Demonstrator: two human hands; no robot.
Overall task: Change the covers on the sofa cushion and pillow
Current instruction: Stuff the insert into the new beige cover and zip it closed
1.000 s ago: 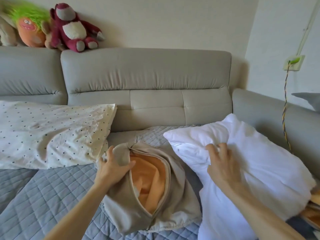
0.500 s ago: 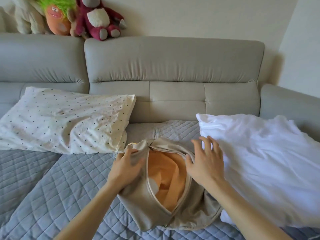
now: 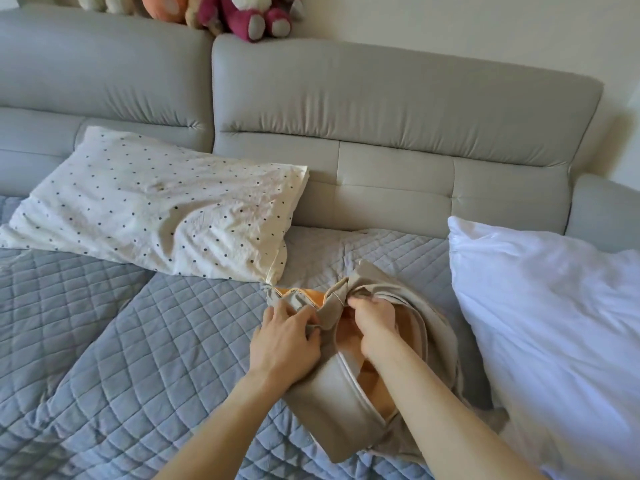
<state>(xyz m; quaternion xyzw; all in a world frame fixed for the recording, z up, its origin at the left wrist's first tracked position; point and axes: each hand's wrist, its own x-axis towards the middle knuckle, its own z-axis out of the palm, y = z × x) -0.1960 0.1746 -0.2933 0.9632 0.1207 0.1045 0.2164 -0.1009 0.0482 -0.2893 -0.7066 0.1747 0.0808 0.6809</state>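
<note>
Two hands are on 1 thing: the soft beige cloth cover (image 3: pixel 330 400) w/ an orange inside. It lies on the grey quilted sofa mat (image 3: pixel 104 341), near the middle. It sits between the cream pillow w/ dark dots (image 3: pixel 156 209) on one side & the plump white bare pillow (image 3: pixel 554 323) on the other. The cover's far corner is just beside the dotted pillow's corner.

The left hand (image 3: pixel 284 341) has its grip clamped on one lip of the cover, fingers curled over the cloth. The right hand (image 3: pixel 375 323) has its grip clamped too, pinching a bunched bit of cloth at the top of the open mouth. The mouth gapes a little & orange shows inside. I can't see anything stuffed in it.

Step, my guess: getting the cover's mouth open & neat so the white pillow can go in. It's not in yet. The dotted pillow has a cover on, so prob. that job is for another time.

Next move needs:
- pull the 2 lips wide apart
- hold a lip w/ 1 hand
- send the other hand to the white pillow's near corner & poke it deep in

The cloth looks floppy, so the mouth may flop closed if let go.

Behind is the grey sofa back (image 3: pixel 398 109), w/ plush toys (image 3: pixel 249 19) on top.
</note>
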